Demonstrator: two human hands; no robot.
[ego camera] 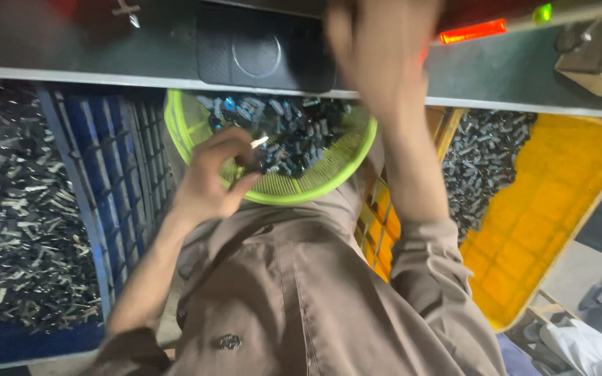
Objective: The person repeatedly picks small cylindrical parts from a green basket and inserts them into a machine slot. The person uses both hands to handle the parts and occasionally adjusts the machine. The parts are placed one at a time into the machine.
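Small dark parts (294,132) lying in green basket (329,170); left hand (214,174) pinching one; right hand (377,49) blurring, grip unclear; blue crate (106,174) and yellow crate (559,202) flanking.

Perhaps a red lit display (473,31), upper right.

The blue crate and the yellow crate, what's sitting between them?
In the head view, a round green basket of small dark parts sits between the blue crate and the yellow crate, on the person's lap; the left hand pinches a part over it.
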